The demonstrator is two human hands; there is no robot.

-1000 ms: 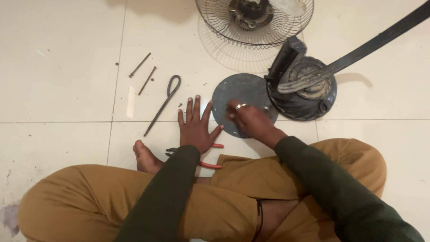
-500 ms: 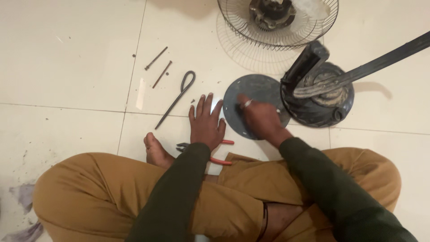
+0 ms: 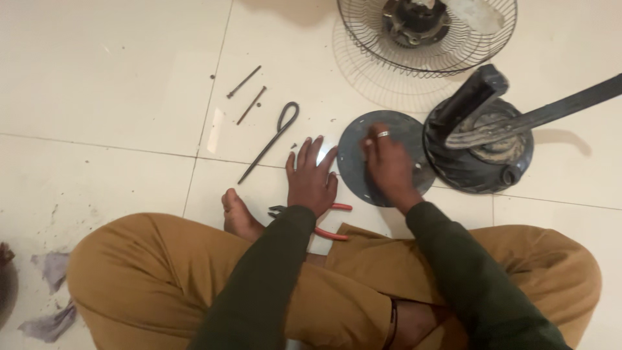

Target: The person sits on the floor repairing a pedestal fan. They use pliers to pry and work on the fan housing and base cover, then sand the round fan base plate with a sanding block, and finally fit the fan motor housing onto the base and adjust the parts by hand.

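You sit cross-legged on the tiled floor, and the biggest thing before you is the wire fan guard at the far edge, motor hub in its middle. Just nearer, to the right, stands the dark fan base with its black pole slanting off toward the right edge. Touching the base on its left lies the round grey plate, flat on the floor.

To work that plate well, keep it flat and pinned so it cannot skate on the smooth tile, and press straight down rather than sideways toward the base.

Your right hand rests on the plate, fingers curled down onto its surface; whether they pinch anything small I cannot tell. Your left hand lies spread flat on the floor just left of the plate, fingers apart, holding nothing, one fingertip near the plate's rim.

Under your left wrist lie red-handled pliers. Further left lies a long looped metal tool, and beyond it two thin rusty rods, well apart from your hands.
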